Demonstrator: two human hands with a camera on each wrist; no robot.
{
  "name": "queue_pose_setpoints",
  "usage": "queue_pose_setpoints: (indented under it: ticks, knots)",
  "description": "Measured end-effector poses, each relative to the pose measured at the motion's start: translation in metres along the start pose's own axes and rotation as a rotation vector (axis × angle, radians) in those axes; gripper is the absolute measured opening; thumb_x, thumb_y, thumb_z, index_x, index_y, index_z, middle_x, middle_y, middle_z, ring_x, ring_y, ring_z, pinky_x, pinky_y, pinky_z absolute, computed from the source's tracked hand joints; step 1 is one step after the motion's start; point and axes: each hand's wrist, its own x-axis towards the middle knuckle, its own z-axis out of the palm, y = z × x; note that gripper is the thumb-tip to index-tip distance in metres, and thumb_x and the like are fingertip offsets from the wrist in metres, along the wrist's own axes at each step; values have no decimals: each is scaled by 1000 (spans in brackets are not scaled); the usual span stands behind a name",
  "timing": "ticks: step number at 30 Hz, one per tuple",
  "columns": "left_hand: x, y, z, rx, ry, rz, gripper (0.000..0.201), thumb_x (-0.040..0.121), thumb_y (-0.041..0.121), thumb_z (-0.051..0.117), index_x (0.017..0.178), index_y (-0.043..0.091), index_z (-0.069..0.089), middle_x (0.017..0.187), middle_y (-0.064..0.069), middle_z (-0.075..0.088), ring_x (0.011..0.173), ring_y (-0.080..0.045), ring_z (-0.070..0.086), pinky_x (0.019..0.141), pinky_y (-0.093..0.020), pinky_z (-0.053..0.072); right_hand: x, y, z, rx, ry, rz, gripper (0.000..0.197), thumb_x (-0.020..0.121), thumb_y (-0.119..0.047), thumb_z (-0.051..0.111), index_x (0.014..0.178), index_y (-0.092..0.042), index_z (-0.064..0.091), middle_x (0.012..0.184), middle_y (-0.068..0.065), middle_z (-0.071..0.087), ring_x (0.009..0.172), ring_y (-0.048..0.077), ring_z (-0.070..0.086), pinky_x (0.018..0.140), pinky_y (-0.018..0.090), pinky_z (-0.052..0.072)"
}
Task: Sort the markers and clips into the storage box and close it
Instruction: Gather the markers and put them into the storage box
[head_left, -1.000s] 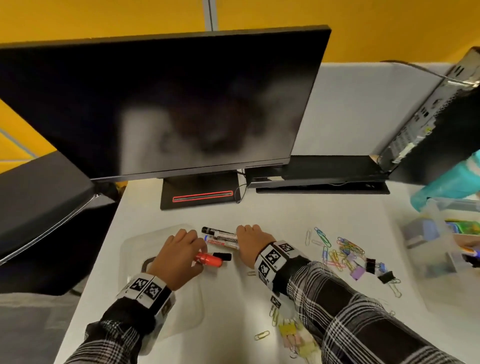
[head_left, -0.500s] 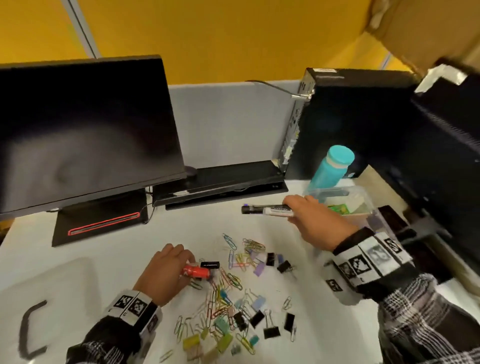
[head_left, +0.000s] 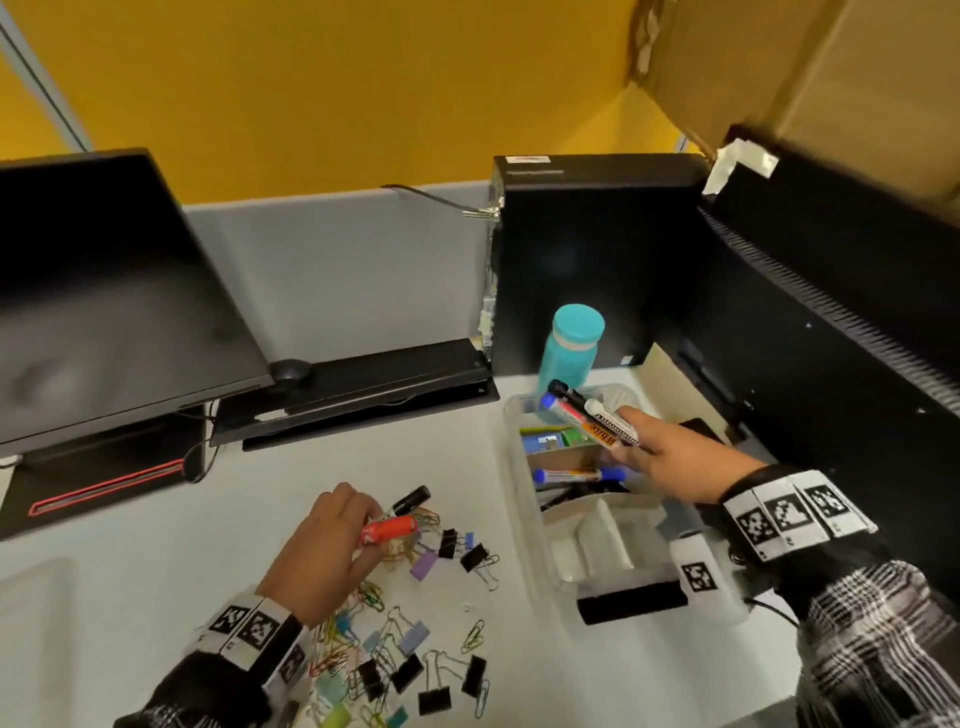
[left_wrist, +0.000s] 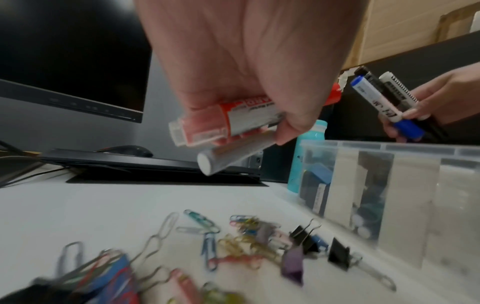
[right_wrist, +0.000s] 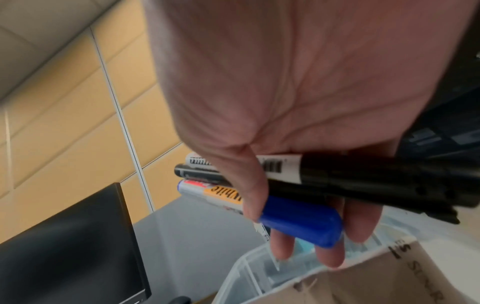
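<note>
The clear storage box (head_left: 521, 452) stands open at the right, with a blue marker (head_left: 571, 474) lying in one compartment. My right hand (head_left: 631, 444) grips a bundle of markers (head_left: 587, 421) just above the box; the right wrist view shows black barrels (right_wrist: 363, 181) and a blue cap (right_wrist: 298, 222) in its fingers. My left hand (head_left: 358, 535) holds a red marker (head_left: 389, 530) and a black-capped marker (head_left: 410, 501) over the clip pile (head_left: 415, 639). Paper clips and binder clips (left_wrist: 246, 242) lie scattered on the white desk left of the box.
A teal bottle (head_left: 571, 343) stands right behind the box, in front of a black computer tower (head_left: 597, 260). A monitor (head_left: 104, 291) fills the left, with a flat black device (head_left: 363, 384) beside it. A clear lid (head_left: 31, 623) lies at the far left.
My right hand lifted markers off the desk and carried them right to above the box. My left hand brought the red marker right, over the clips. The head view swung right.
</note>
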Motion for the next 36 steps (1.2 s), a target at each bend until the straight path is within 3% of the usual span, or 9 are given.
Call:
queue_pose_setpoints:
  ticks: [5, 8, 13, 17, 22, 25, 30, 33, 36]
  knots:
    - [19, 56, -23, -224, -7, -1, 8, 93, 29, 50, 96, 31, 43, 78, 8, 57, 63, -3, 51, 58, -21, 39, 3, 5, -6, 160, 9, -16, 21, 97, -21, 46, 118, -22, 46, 98, -2, 67, 98, 13, 61, 95, 38, 47]
    - [38, 94, -33, -286, -42, 81, 10, 91, 27, 50, 97, 31, 44, 73, 4, 60, 58, -6, 53, 57, -22, 42, 8, 6, -9, 258, -96, 12, 25, 97, -20, 47, 122, -20, 45, 96, -1, 69, 101, 17, 62, 101, 41, 45]
    - [67, 146, -33, -176, -127, 217, 19, 87, 33, 51, 105, 28, 55, 93, 8, 60, 79, -8, 54, 73, -25, 45, 13, 17, -22, 260, -100, 50, 30, 94, -21, 51, 124, -21, 46, 105, -1, 67, 109, 20, 59, 104, 45, 41]
    - [88, 171, -24, 43, -189, 286, 21, 88, 36, 51, 103, 24, 56, 103, 0, 64, 92, -21, 60, 78, -31, 49, 12, 29, -28, 283, -32, 55, 20, 94, -18, 51, 114, -21, 49, 103, 0, 68, 106, 19, 61, 102, 44, 43]
    - [112, 197, -12, 248, -403, 220, 22, 89, 32, 47, 100, 15, 57, 95, -7, 62, 87, -25, 60, 74, -31, 48, 5, 42, -26, 410, 46, 102, 24, 95, -16, 49, 119, -13, 49, 98, 2, 69, 103, 19, 62, 98, 38, 46]
    - [123, 205, -3, 291, -507, 194, 27, 92, 34, 49, 112, 19, 56, 101, -7, 64, 92, -25, 61, 80, -33, 49, 1, 54, -20, 438, 80, 137, 23, 96, -18, 48, 119, -12, 49, 103, 1, 67, 107, 18, 59, 100, 37, 44]
    - [138, 218, 0, 407, -567, 184, 34, 95, 29, 48, 124, 12, 53, 117, -13, 61, 110, -31, 58, 80, -29, 39, 0, 64, -10, 432, 86, 177, 33, 96, -20, 48, 128, -14, 41, 126, 7, 55, 116, 20, 53, 101, 37, 42]
    - [144, 230, 0, 476, -616, 215, 44, 95, 32, 47, 135, 14, 44, 124, -13, 58, 115, -32, 55, 94, -34, 42, 2, 67, -6, 417, 87, 177, 31, 97, -21, 46, 127, -15, 40, 132, 8, 52, 121, 21, 50, 105, 41, 40]
    - [149, 232, 4, 495, -647, 194, 46, 94, 33, 49, 136, 15, 45, 125, -14, 57, 116, -33, 54, 97, -37, 42, 4, 68, -4, 427, 82, 176, 31, 97, -21, 45, 127, -16, 40, 135, 9, 51, 124, 22, 48, 106, 43, 39]
